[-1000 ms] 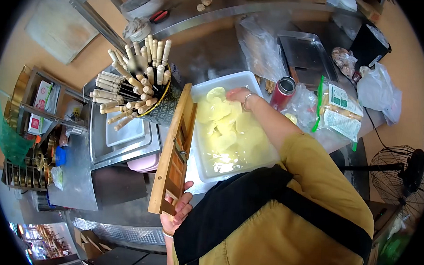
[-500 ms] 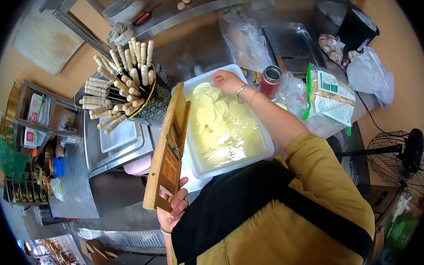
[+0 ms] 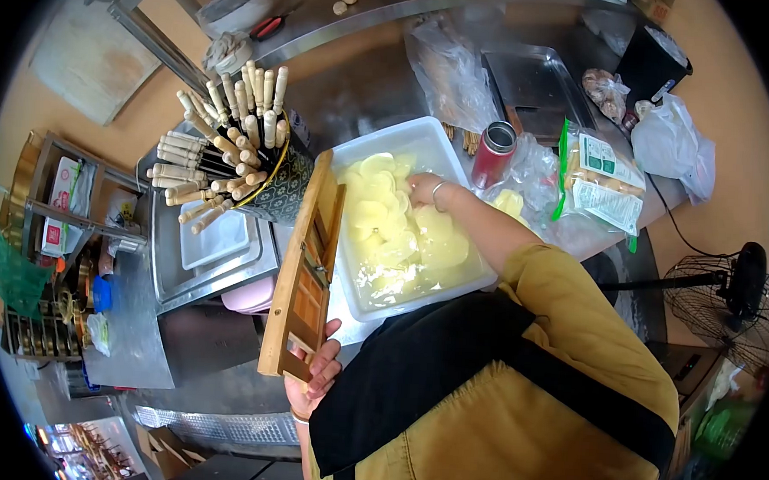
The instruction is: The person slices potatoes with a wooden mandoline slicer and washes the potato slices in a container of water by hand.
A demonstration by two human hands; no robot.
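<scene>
My left hand (image 3: 315, 377) is wrapped round the lower end of a wooden mandoline slicer (image 3: 303, 266), which stands tilted along the left side of a white plastic tub (image 3: 379, 312). In the tub, thin pale-yellow slices (image 3: 379, 207), like potato, lie in water. My right hand (image 3: 424, 188), with a bangle at the wrist, reaches over the tub's right side and down among the slices. Its fingertips are hidden, so whether they hold a slice is unclear. A pale-yellow piece (image 3: 510, 205) lies just outside the tub, beside my right forearm.
Left of the tub, a patterned bucket (image 3: 276, 191) holds several wooden-handled tools (image 3: 223, 158). A red flask (image 3: 494, 154), a plastic bag (image 3: 452, 74) and a green-edged packet (image 3: 601, 177) stand or lie behind and to the right. A metal tray (image 3: 536, 87) lies further back; a fan (image 3: 721, 284) is at right.
My right hand has moved from the tub's far edge nearer to me, down into the slices. The slices have shifted a little. My left hand still holds the slicer in nearly the same place.
</scene>
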